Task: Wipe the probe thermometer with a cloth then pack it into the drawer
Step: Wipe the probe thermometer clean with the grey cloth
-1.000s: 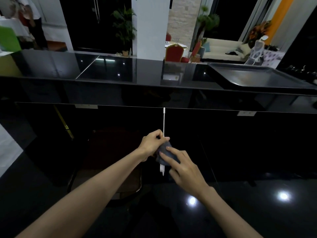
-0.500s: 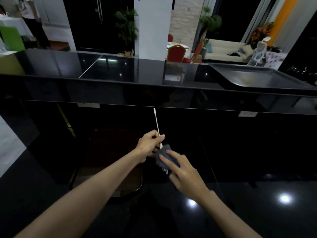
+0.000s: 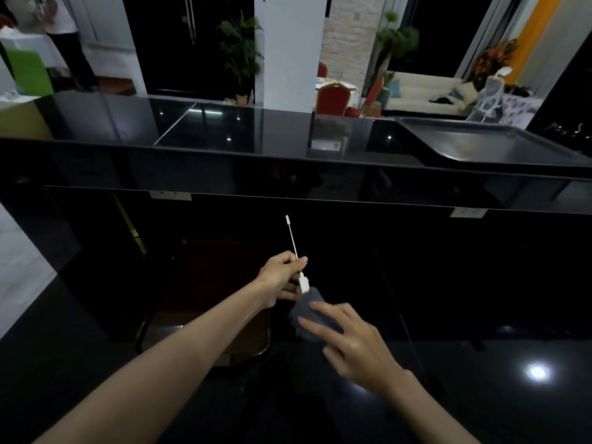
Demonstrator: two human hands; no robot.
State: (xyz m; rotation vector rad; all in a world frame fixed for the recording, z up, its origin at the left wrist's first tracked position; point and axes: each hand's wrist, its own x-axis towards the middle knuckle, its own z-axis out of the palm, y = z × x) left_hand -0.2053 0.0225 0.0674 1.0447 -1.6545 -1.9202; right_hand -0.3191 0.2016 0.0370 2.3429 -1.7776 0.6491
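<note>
While your left forearm reaches in from the lower left, your left hand (image 3: pixel 282 275) is closed in a pinch on the probe thermometer (image 3: pixel 296 254), thumb and forefinger clamped on the thin white stem just above its small white block end. The stem rises from that hand tilted slightly to the left, its capped tip pointing up and away from you, clear of every surface. The block end sits at the lower edge of the left hand's grip and touches the top of the cloth (image 3: pixel 309 310).

The cloth, dark grey and bunched, lies just to the right of and below the left hand, between your two hands. Your right hand (image 3: pixel 355 344) holds it from the right side, fingers (image 3: pixel 323 307) spread and laid over the fabric, the thumb side hidden beneath; the hold is on the cloth only, not on the thermometer.

Beneath both hands lies a glossy black counter (image 3: pixel 480 395). Beyond the hands runs a raised black ledge (image 3: pixel 224 155), and far to the right of the right hand a dark metal tray (image 3: pixel 493 145) rests on it. I cannot tell where a drawer lies.
</note>
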